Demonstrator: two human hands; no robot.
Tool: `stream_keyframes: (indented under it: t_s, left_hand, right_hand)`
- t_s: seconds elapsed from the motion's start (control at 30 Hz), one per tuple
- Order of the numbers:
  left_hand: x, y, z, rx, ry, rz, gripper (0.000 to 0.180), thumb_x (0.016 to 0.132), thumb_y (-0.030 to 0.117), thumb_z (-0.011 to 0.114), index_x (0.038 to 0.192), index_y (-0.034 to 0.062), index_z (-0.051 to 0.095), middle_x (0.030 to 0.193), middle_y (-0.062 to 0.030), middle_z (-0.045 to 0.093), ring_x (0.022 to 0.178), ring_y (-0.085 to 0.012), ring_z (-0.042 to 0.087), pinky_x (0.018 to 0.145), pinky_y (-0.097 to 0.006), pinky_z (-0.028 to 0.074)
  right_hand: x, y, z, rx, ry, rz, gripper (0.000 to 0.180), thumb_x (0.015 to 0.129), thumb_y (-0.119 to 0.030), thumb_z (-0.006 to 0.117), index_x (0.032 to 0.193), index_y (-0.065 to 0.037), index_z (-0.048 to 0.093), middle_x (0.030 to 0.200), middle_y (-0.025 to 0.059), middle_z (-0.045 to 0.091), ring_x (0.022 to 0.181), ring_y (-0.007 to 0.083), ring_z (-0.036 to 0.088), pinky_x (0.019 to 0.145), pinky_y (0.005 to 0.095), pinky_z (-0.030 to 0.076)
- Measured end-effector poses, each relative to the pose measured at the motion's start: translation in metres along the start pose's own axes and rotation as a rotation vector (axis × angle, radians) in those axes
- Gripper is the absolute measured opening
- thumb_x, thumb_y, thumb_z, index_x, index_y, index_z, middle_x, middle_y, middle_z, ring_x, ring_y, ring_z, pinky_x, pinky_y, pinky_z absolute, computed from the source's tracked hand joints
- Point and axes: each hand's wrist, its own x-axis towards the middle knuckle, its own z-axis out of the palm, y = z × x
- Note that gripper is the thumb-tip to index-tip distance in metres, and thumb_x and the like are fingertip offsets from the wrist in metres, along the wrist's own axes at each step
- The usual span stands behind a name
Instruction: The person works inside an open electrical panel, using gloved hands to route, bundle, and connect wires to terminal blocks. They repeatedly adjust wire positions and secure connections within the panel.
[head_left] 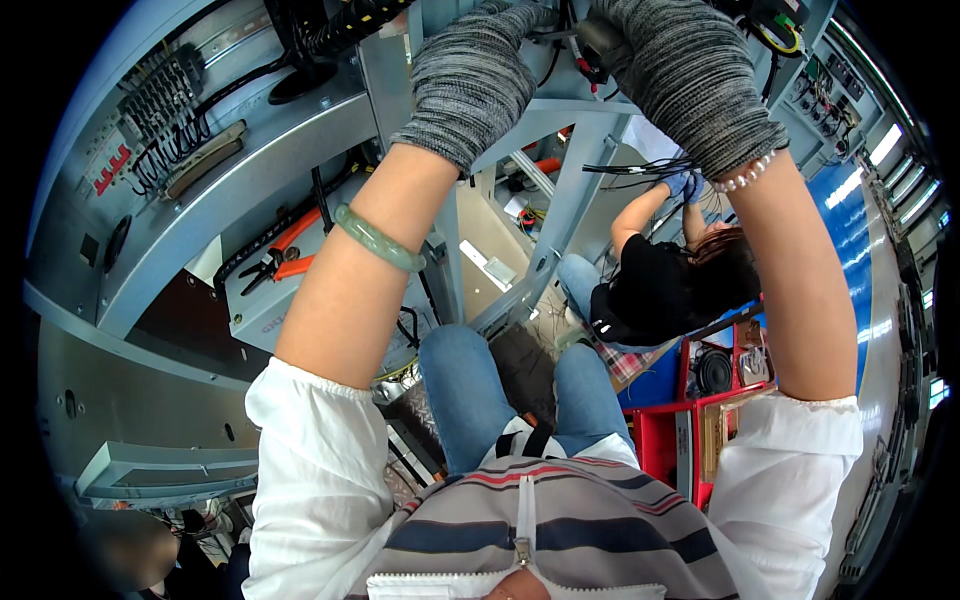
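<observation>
Both arms reach upward and forward, bare between elbow and wrist, with loose white elasticated sleeves (315, 480) gathered around the elbows. The left forearm (350, 270) slants inward toward the top, wearing a pale green, smooth, rounded bangle (378, 240) partway along it. The right forearm (795, 270) rises more steeply, also leaning inward, with a pearly beaded bracelet (745, 172) at the wrist, against the glove's cuff. The left hand (478, 75) and right hand (685, 75), both in ribbed grey-and-black knitted gloves, are near each other but apart, backs largely toward the viewer. Their fingers point inward and away, partly hidden, so their grip is unclear.
</observation>
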Motion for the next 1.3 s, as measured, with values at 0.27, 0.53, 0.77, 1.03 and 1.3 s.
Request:
stream_keyframes:
  t_s: [0.27, 0.53, 0.77, 1.03, 1.3]
  left_hand:
    - [0.001, 0.003, 0.014, -0.048, -0.007, -0.005, 0.031, 0.077, 0.006, 0.049, 0.104, 0.0147, 0.062, 0.098, -0.0134, 0.061, 0.088, -0.0327, 0.059, 0.078, -0.043, 0.048]
    - [0.002, 0.003, 0.014, -0.021, -0.015, -0.008, 0.03, 0.075, 0.006, 0.049, 0.102, 0.0135, 0.062, 0.098, -0.0135, 0.061, 0.089, -0.0327, 0.059, 0.078, -0.043, 0.048]
    - [0.004, 0.0, 0.017, 0.0, -0.013, 0.01, 0.029, 0.075, 0.005, 0.047, 0.1, 0.0116, 0.062, 0.099, -0.0132, 0.061, 0.091, -0.0319, 0.059, 0.08, -0.042, 0.048]
    - [0.01, 0.008, 0.02, -0.03, 0.017, 0.028, 0.029, 0.076, 0.006, 0.048, 0.101, 0.0114, 0.062, 0.1, -0.0118, 0.061, 0.091, -0.0311, 0.059, 0.081, -0.042, 0.048]
    - [0.006, 0.01, 0.008, -0.004, -0.189, -0.15, 0.035, 0.077, 0.005, 0.049, 0.108, 0.0146, 0.062, 0.105, -0.0099, 0.061, 0.098, -0.0277, 0.058, 0.084, -0.038, 0.047]
  right_hand:
    - [0.006, 0.005, -0.002, 0.001, -0.216, 0.086, 0.022, 0.083, -0.025, 0.056, 0.078, -0.004, 0.06, 0.064, 0.0136, 0.06, 0.061, 0.0308, 0.061, 0.057, 0.042, 0.049]
    - [0.003, 0.005, -0.007, -0.013, -0.123, -0.049, 0.018, 0.082, -0.022, 0.056, 0.08, -0.005, 0.062, 0.067, 0.0125, 0.061, 0.064, 0.0293, 0.062, 0.058, 0.0407, 0.05]
    - [0.018, 0.001, -0.008, -0.248, -0.301, -0.148, 0.01, 0.077, -0.009, 0.055, 0.079, -0.006, 0.064, 0.068, 0.0106, 0.063, 0.063, 0.0247, 0.065, 0.052, 0.0363, 0.051]
    - [0.013, 0.005, -0.018, -0.28, -0.218, -0.188, 0.011, 0.077, -0.009, 0.055, 0.076, -0.004, 0.064, 0.065, 0.0123, 0.063, 0.063, 0.0249, 0.065, 0.051, 0.0363, 0.05]
    - [0.0, 0.007, 0.016, 0.018, -0.023, 0.042, 0.022, 0.087, -0.025, 0.053, 0.083, -0.005, 0.062, 0.067, 0.0124, 0.062, 0.065, 0.0262, 0.064, 0.058, 0.0398, 0.05]
